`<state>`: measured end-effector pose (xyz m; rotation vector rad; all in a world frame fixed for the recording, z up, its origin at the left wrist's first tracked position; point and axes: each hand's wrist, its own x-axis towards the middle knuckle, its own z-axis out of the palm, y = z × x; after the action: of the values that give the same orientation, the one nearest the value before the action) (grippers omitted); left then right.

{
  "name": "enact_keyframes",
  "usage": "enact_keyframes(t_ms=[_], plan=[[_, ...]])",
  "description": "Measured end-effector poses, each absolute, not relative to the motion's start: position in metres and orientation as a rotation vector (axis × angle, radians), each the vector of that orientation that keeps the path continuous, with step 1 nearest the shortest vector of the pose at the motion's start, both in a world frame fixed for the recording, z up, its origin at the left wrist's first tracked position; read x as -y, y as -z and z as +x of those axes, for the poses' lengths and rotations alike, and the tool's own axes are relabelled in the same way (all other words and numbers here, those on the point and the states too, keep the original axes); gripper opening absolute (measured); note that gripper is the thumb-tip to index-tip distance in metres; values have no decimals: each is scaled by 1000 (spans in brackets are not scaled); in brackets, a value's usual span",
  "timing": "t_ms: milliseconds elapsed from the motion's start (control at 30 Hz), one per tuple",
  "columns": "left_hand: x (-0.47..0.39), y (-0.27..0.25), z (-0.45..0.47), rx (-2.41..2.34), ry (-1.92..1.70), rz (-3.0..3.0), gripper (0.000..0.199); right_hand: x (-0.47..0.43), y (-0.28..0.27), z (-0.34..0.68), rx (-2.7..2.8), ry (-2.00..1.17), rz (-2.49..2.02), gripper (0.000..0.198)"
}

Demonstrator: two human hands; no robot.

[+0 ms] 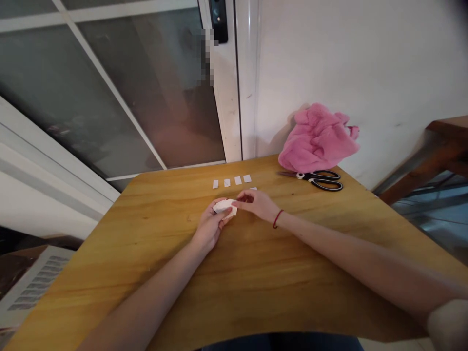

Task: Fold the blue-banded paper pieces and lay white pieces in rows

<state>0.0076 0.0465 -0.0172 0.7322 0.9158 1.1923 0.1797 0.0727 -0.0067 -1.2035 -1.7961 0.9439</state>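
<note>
Over the middle of the table, my left hand (211,223) is closed round a small bunch of white paper pieces (224,208), its thumb lying across them. My right hand (260,204), with a red string round the wrist, pinches at the right edge of the same paper. Its fingertips are partly hidden, so how many pieces it grips is unclear. Just beyond the hands, several small white paper slips (238,180) lie spaced out in a row. Another slip (253,188) shows only its top edge behind my right hand.
Black-handled scissors (321,179) lie at the right back of the wooden table (164,273), blades pointing left. Behind them a pink fluffy cloth (320,141) rests against the white wall. A glass-paned door (146,87) borders the far left edge. Printed cardboard (40,278) sits lower left.
</note>
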Motion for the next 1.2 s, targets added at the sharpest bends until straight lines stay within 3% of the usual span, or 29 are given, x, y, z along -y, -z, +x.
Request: enact_keyframes(t_ms=[367, 667, 967, 1200], plan=[[-45, 17, 11, -856, -1269, 747, 32, -73, -7, 168, 1734, -847, -1258, 23], [-49, 23, 9, -821, -1328, 665, 29, -131, -40, 190, 2094, -1175, -1189, 27], [-48, 21, 11, -838, -1369, 617, 31, -141, -20, 196, 2197, -671, -1708, 19], [-46, 19, 11, -841, -1354, 633, 32, -134, -26, 189, 2013, -448, -1795, 24]])
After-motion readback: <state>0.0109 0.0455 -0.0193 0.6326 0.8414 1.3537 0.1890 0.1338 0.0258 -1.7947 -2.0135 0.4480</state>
